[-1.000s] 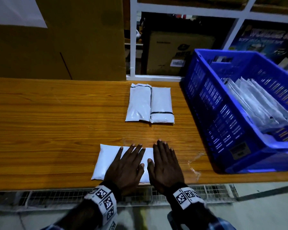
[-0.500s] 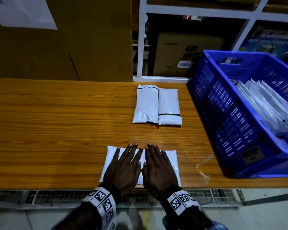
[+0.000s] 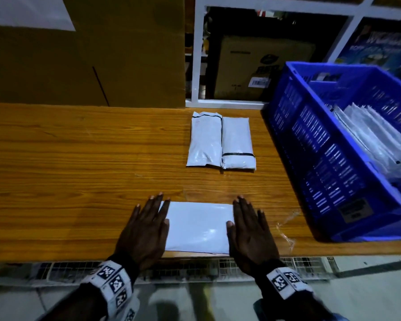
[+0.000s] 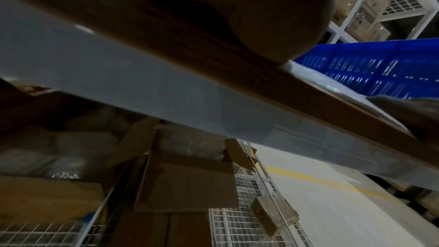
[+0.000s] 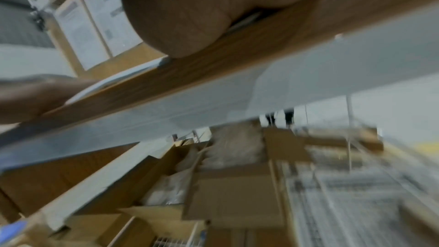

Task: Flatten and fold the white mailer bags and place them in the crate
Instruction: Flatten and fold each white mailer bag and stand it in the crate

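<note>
White plastic, smooth and faintly glossy, lies flat at the near edge of the wooden table (image 3: 56,158): the mailer bag (image 3: 198,227) now being flattened, at about 6 o'clock in the head view. Going left to right, the left hand (image 3: 146,230) covers the bag's left end, palm down with fingers straight and spread, gripping nothing; the bare middle of the bag shows between the hands; the right hand (image 3: 249,230) lies just as flat and released on the right end, its fingertips past the far edge onto the wood.

To do this step well, I judge the palms should stay flat and press evenly while stroking outward toward the short ends, so trapped air leaves and no crease sets. Slick film may slide on the wood, so one hand ought to anchor it whenever the other lifts. The near edge sits close to the table's lip; pressure should go down, not toward the body.

The bag's long axis runs 9 to 3 o'clock, parallel to the table edge. Which end is the opening cannot be told, since both are covered.

Two folded bags (image 3: 220,142) rest at 12 o'clock, lengthwise toward the shelving. The blue crate (image 3: 310,144), at 2 o'clock, already holds bags.
</note>
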